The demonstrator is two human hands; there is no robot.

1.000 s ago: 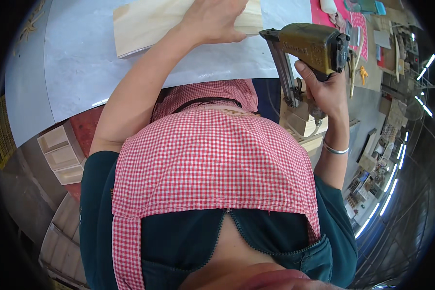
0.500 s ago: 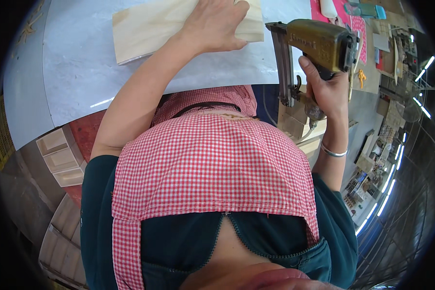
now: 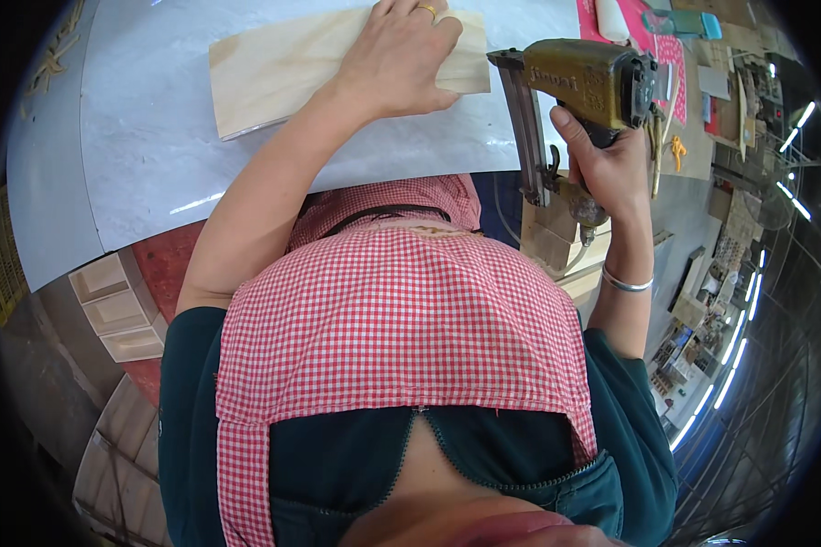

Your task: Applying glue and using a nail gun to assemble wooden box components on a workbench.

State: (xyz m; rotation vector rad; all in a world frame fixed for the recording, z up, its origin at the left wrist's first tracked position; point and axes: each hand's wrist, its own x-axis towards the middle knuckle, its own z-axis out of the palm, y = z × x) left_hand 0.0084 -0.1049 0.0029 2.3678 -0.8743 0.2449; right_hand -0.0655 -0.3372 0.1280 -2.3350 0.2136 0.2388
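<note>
A pale wooden board (image 3: 283, 68) lies on the light grey worktop. My left hand (image 3: 401, 59) rests across its right part, thumb on the near edge and the other fingers reaching over the far side, closed around it. A ring shows on one finger. To the right, my right hand (image 3: 611, 169) grips the handle of a brown and black nail gun (image 3: 575, 82). Its thumb lies up along the body, and the other fingers are mostly hidden behind the handle. The gun's nose is just right of the board, apart from it.
The worktop (image 3: 146, 118) ends close to my apron. Divided wooden trays (image 3: 117, 305) stand low at the left. Wood pieces (image 3: 552, 232) are below the nail gun. Far right are a pink cloth (image 3: 602, 23), a teal bottle (image 3: 689, 23) and an orange tool (image 3: 678, 150). Wood scraps (image 3: 55, 59) lie far left.
The view has shifted slightly, so the board and my left hand sit a little lower in the picture. The nail gun is slightly farther left. Both grips look the same.
</note>
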